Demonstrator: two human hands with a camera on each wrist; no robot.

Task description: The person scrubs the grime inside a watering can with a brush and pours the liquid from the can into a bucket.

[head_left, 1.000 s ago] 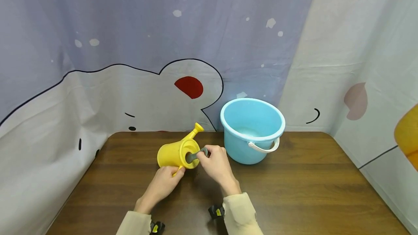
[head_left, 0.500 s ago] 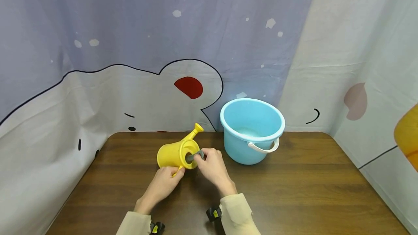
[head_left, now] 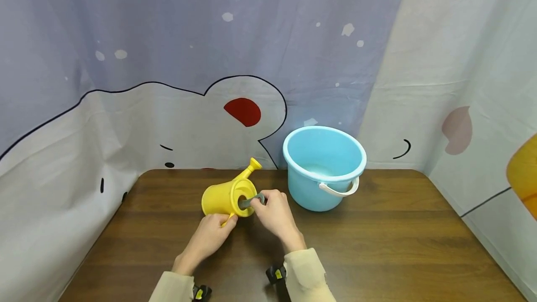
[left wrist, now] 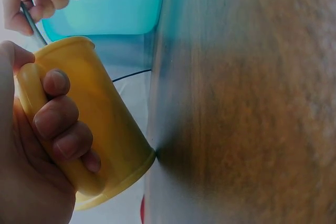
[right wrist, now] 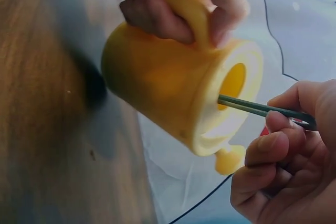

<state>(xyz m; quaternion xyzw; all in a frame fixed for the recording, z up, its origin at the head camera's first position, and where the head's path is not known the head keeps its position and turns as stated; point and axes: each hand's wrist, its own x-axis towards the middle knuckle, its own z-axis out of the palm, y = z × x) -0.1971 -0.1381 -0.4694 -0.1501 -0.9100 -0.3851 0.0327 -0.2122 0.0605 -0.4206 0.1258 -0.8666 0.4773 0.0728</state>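
Note:
A yellow watering can [head_left: 218,198] is tilted, its opening turned toward the right and its spout up and away. My left hand [head_left: 213,233] grips its handle, fingers curled round it in the left wrist view. Thumb and fingers of my right hand [head_left: 277,216] pinch a slim grey-green utensil [right wrist: 257,107] with a looped handle end. The utensil's far end is inside the can's round opening and hidden, so its kind cannot be told. Whether the can's base touches the table is unclear.
Just right of my right hand stands a light blue bucket [head_left: 306,190] with a white handle [head_left: 339,193] hanging at its front. The brown wooden table [head_left: 398,236] ends at the back against a printed curtain [head_left: 176,31].
My right hand has shifted slightly left with the utensil, pushing it a bit deeper, then back out a little. The left hand and watering can stay where they were.

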